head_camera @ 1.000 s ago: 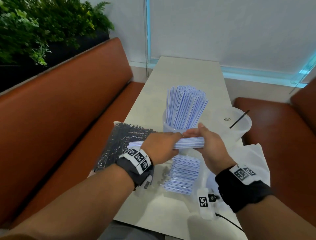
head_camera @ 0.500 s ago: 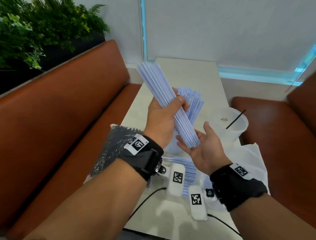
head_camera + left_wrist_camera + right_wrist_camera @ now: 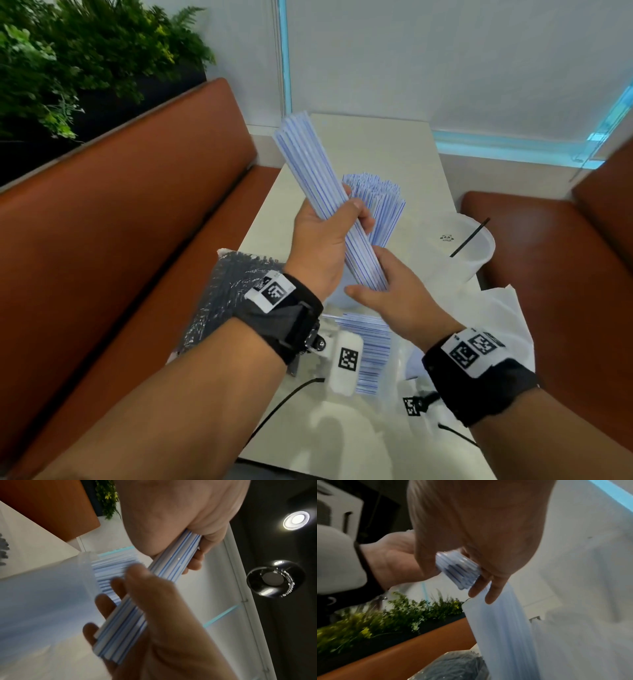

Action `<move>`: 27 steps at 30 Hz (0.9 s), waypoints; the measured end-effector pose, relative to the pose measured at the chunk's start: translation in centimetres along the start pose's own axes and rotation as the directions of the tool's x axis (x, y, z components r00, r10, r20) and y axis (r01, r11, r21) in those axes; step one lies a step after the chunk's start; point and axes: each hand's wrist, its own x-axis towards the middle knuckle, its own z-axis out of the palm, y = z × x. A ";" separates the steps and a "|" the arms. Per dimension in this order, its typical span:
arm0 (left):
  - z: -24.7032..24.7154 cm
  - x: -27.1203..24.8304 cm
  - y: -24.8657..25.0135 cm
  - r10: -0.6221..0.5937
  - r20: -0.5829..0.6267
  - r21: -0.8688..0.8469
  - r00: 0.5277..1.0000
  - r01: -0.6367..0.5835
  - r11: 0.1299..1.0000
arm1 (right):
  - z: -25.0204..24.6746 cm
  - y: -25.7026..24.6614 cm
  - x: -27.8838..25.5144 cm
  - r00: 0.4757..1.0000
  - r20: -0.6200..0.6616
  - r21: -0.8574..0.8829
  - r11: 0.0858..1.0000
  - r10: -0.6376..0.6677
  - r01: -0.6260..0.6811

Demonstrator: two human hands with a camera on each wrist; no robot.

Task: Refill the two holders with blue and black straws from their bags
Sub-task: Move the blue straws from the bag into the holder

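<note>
My left hand (image 3: 323, 246) grips the blue straw bundle (image 3: 329, 202) mid-frame, long axis tilted toward upper left. Right hand (image 3: 394, 291), fingers loosely spread, cups its lower end. Blue holder (image 3: 380, 205) sits just behind, nearer my left.

White straws (image 3: 329, 209) with blue stripes, rust-orange bench (image 3: 120, 212), green plant (image 3: 68, 58).

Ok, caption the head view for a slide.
Left hand grips a tilted blue straw bundle; right hand cups its lower end.
</note>
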 end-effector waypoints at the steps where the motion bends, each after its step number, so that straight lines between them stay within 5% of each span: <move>1: 0.1 -0.4 -0.3 -0.014 0.021 0.031 1.000 0.014 0.999 | 0.3 -0.1 0.1 0.999 0.037 -0.114 0.993 0.002 0.002; 7: -1.0 0.9 1.1 -0.037 0.067 0.010 0.997 0.036 0.999 | 0.6 0.8 0.0 0.997 -0.045 -0.368 0.926 0.069 -0.081; 11: -0.8 1.7 2.9 0.028 0.157 0.180 0.987 -0.056 0.982 | 0.8 0.5 0.8 0.997 -0.035 -0.481 0.873 0.075 -0.083; 17: -1.5 6.8 7.2 0.315 -0.083 0.037 0.945 -0.313 0.949 | -0.8 1.4 2.9 0.993 -0.096 -0.787 0.607 0.062 -0.114; 21: -1.8 7.4 4.2 0.346 -0.031 0.340 0.938 -0.316 0.886 | -0.6 2.3 4.7 0.987 -0.004 -0.865 0.495 0.159 -0.083; 27: -4.9 8.5 -0.7 0.235 -0.010 0.757 0.972 -0.146 0.637 | -0.8 3.4 4.9 0.992 0.061 -0.861 0.508 0.111 -0.004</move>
